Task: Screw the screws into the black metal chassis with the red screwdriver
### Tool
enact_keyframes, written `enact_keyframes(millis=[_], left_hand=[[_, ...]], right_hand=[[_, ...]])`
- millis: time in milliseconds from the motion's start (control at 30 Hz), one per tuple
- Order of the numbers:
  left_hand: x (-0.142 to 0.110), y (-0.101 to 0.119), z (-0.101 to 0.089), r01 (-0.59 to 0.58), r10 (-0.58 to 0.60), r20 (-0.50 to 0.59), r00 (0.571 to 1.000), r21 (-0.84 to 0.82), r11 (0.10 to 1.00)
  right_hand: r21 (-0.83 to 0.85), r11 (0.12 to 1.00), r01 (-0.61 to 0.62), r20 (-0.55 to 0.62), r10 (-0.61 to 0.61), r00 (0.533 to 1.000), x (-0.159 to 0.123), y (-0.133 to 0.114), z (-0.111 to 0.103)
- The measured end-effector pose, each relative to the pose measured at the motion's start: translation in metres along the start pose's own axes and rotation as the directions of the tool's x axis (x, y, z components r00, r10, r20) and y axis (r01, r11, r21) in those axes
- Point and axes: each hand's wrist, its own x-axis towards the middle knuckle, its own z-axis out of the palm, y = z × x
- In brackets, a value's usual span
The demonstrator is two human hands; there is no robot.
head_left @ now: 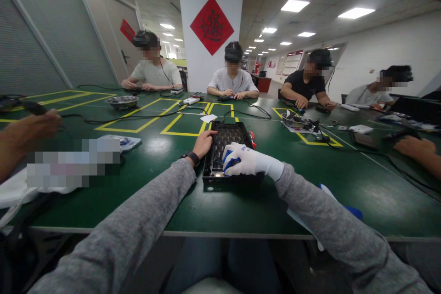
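Blk rectangular plastic tray (222, 180), ctr frame; bare L hand (203, 144) at its rim, white/blue-gloved R hand (239, 160) over near end, can't tell either grip. Weak L bracing could let tray skid.

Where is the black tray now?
In the head view, slightly right of centre, the black tray lies beneath the gloved right hand, with the bare left hand at its left rim.

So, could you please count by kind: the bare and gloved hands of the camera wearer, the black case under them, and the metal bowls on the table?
Bare left hand: 1
Gloved right hand: 1
Black case: 1
Metal bowls: 2
Total: 5
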Motion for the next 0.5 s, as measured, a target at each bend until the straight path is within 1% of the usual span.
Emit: enact_keyframes(millis=[100,233,367,500], left_hand=[[0.0002,0.0017,0.0030,0.005,-0.005,-0.006,1.000,0.000,1.000],[0.0017,0.0053,0.0045,-0.009,0.010,0.048,0.999,-0.028,1.000],[0.0020,0.0064,0.0041,-0.041,0.044,0.095,0.995,-0.030,0.999],[0.0015,0.0047,0.0041,-0.038,0.038,0.077,0.996,0.000,0.999]], right_hand=[[0.038,0.999,-0.008,-0.007,0.008,1.000,-0.0006,0.0010,-0.0008],[0.047,0.998,-0.040,-0.005,0.040,0.999,-0.0019,-0.0014,-0.0022],[0.054,0.998,-0.024,-0.015,0.025,1.000,-0.0020,-0.0011,-0.0009],[0.125,0.990,-0.057,-0.005,0.058,0.998,-0.0011,0.0024,0.0025]])
